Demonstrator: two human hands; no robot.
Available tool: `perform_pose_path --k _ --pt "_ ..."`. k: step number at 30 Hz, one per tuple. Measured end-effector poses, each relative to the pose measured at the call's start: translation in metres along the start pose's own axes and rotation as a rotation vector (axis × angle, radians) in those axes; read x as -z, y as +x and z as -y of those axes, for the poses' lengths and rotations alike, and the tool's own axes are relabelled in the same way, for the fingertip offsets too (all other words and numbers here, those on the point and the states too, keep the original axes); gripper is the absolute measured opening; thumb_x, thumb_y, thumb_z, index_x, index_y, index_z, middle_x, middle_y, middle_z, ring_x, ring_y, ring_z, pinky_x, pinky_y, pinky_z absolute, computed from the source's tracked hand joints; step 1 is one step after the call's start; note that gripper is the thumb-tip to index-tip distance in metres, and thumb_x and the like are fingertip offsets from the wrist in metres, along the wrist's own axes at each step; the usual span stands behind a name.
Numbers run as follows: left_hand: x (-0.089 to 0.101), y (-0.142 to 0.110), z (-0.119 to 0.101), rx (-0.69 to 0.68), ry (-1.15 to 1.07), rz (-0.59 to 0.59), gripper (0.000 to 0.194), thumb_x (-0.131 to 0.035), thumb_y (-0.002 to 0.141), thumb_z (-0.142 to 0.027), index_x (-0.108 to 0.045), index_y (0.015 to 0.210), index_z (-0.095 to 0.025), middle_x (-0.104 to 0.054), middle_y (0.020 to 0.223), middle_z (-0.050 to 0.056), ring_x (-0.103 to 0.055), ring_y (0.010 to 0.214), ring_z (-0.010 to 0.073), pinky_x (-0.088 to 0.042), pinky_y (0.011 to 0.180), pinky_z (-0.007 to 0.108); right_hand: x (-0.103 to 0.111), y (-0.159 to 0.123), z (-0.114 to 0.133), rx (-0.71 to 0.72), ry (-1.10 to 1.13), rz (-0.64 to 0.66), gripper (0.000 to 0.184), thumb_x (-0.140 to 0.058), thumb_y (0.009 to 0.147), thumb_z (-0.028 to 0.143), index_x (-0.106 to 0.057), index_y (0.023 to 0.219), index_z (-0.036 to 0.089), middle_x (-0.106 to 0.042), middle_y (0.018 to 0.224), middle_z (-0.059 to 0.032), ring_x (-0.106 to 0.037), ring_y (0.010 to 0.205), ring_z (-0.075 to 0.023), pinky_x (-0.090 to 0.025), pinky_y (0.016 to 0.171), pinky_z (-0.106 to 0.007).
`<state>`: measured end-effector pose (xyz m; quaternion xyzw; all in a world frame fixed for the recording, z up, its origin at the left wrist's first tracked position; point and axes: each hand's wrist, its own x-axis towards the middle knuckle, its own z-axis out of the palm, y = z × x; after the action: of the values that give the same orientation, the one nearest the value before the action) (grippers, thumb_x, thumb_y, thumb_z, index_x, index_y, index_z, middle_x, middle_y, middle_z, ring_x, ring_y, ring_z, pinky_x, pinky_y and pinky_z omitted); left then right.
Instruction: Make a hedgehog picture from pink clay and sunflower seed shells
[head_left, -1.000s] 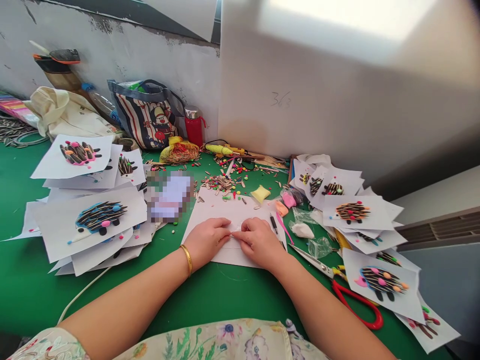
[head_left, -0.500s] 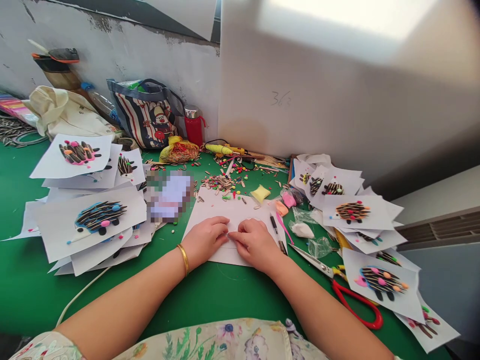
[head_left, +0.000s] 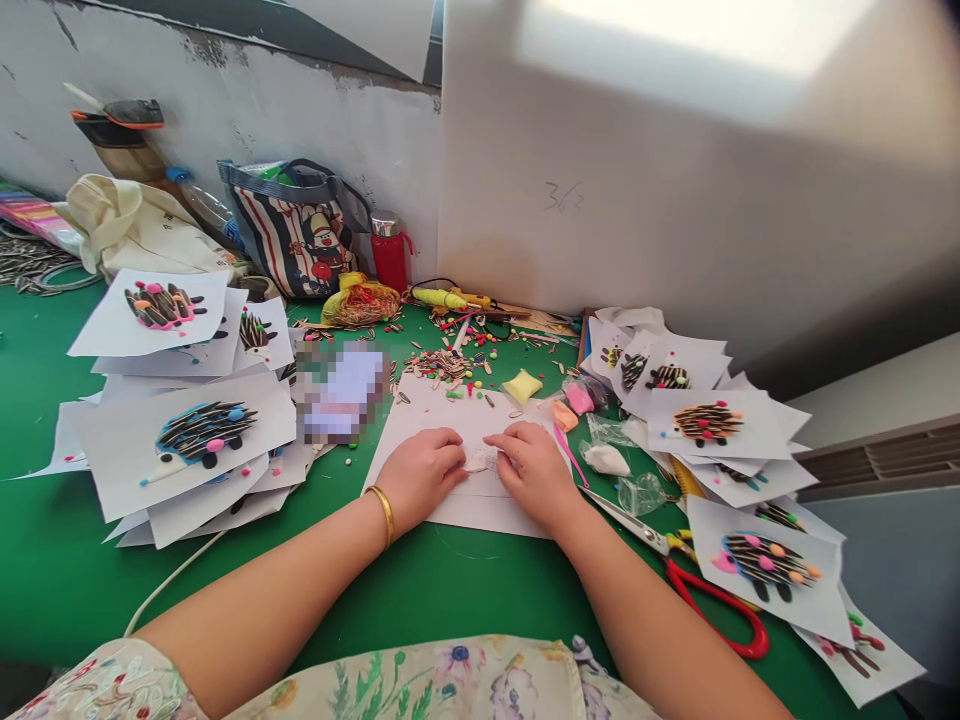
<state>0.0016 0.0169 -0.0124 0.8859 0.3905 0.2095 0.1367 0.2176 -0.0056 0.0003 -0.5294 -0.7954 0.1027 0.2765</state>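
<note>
A sheet of white paper (head_left: 409,425) lies in front of me. On it, between my hands, is a flattened patch of what looks like white clay (head_left: 480,462). My left hand (head_left: 421,477) rests on the paper at the left of the patch, fingers lying loosely bent and the tips at its edge. From the right, my right hand (head_left: 534,472) reaches over the patch, its index finger stretched out and its thumb apart. Neither hand grips anything. The right hand covers most of the black pen seen earlier.
Stacked cards with seed hedgehogs stand at left (head_left: 187,470) and right (head_left: 724,455). Red-handled scissors (head_left: 712,600) lie by my right forearm. Clay packets, including a yellow one (head_left: 522,386), and a seed pile (head_left: 442,365) lie beyond the paper. A red bottle (head_left: 389,255) stands behind.
My hands have moved apart, uncovering the white patch between them. My right hand has shifted right over the pen, and its index finger has straightened.
</note>
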Motion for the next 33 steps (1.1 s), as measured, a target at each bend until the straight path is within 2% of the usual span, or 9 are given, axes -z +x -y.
perform_pose_path --k 3,6,9,12,17,20,25,29,33 --pt "-0.001 0.001 -0.001 -0.012 0.018 0.002 0.011 -0.06 0.088 -0.024 -0.068 0.083 -0.019 -0.066 0.107 0.008 -0.062 0.096 0.0231 -0.051 0.086 0.038 0.019 0.002 -0.018 -0.042 -0.015 -0.122 0.03 -0.049 0.086 0.012 -0.07 0.105 0.02 -0.065 0.098 -0.0088 -0.058 0.096 -0.0227 -0.046 0.086 -0.037" --pt "0.0 0.0 0.0 -0.02 0.01 0.008 0.011 -0.059 0.088 -0.024 -0.069 0.086 -0.019 -0.066 0.109 0.008 -0.061 0.098 0.023 -0.051 0.087 0.039 0.041 -0.002 -0.036 -0.267 -0.171 -0.155 0.025 -0.046 0.09 0.019 -0.067 0.105 0.019 -0.066 0.1 -0.0086 -0.06 0.094 -0.0221 -0.046 0.081 -0.035" --pt "0.002 -0.002 0.0 -0.018 -0.008 0.008 0.013 -0.062 0.086 -0.023 -0.068 0.096 -0.019 -0.066 0.112 0.008 -0.061 0.101 0.0232 -0.051 0.09 0.039 0.053 -0.008 -0.044 -0.468 -0.434 0.08 0.022 -0.048 0.092 0.028 -0.066 0.1 0.019 -0.067 0.09 -0.0074 -0.061 0.081 -0.0225 -0.043 0.065 -0.032" --pt "0.004 -0.002 0.0 -0.02 0.019 -0.005 0.027 -0.067 0.083 -0.026 -0.066 0.109 -0.019 -0.063 0.123 0.01 -0.057 0.113 0.0259 -0.046 0.1 0.043 0.052 -0.009 -0.04 -0.469 -0.646 0.283 0.024 -0.051 0.089 0.025 -0.064 0.108 0.017 -0.066 0.092 -0.0108 -0.062 0.083 -0.0257 -0.041 0.064 -0.031" --pt "0.005 -0.003 0.001 -0.045 0.116 0.068 0.052 -0.062 0.087 -0.034 -0.05 0.135 -0.02 -0.044 0.149 0.012 -0.033 0.141 0.0299 -0.018 0.117 0.057 0.047 0.0 -0.034 -0.478 -0.728 0.375 0.033 -0.048 0.087 0.015 -0.059 0.118 0.012 -0.066 0.103 -0.0164 -0.063 0.092 -0.0279 -0.041 0.068 -0.032" --pt "0.005 -0.004 -0.002 -0.041 0.144 0.119 0.054 -0.058 0.09 -0.037 -0.045 0.139 -0.021 -0.045 0.148 0.013 -0.037 0.139 0.0291 -0.01 0.117 0.061 0.046 0.002 -0.035 -0.47 -0.731 0.356 0.036 -0.048 0.085 0.013 -0.057 0.12 0.011 -0.067 0.102 -0.0168 -0.064 0.092 -0.0289 -0.041 0.068 -0.033" --pt "0.012 -0.008 -0.013 -0.033 0.22 0.062 0.044 -0.06 0.088 -0.047 -0.059 0.124 -0.021 -0.061 0.129 0.012 -0.053 0.121 0.0302 -0.004 0.116 0.063 0.046 -0.002 -0.038 -0.449 -0.716 0.269 0.026 -0.049 0.085 0.014 -0.063 0.107 0.011 -0.067 0.097 -0.0164 -0.062 0.091 -0.0287 -0.038 0.069 -0.034" --pt "0.018 -0.01 -0.018 -0.016 0.253 0.049 0.027 -0.057 0.091 -0.039 -0.066 0.11 -0.022 -0.067 0.109 0.008 -0.06 0.103 0.0255 -0.016 0.116 0.06 0.046 -0.005 -0.037 -0.389 -0.663 0.088 0.02 -0.048 0.085 0.015 -0.064 0.096 0.014 -0.067 0.093 -0.0132 -0.06 0.088 -0.0267 -0.035 0.07 -0.034" --pt "0.017 -0.011 -0.014 0.019 0.2 0.059 0.04 -0.066 0.085 -0.037 -0.061 0.121 -0.021 -0.061 0.122 0.01 -0.053 0.115 0.0276 -0.035 0.108 0.05 0.041 -0.007 -0.027 -0.332 -0.412 -0.015 0.013 -0.045 0.087 0.02 -0.058 0.087 0.018 -0.065 0.087 -0.0094 -0.057 0.083 -0.0228 -0.035 0.068 -0.031"
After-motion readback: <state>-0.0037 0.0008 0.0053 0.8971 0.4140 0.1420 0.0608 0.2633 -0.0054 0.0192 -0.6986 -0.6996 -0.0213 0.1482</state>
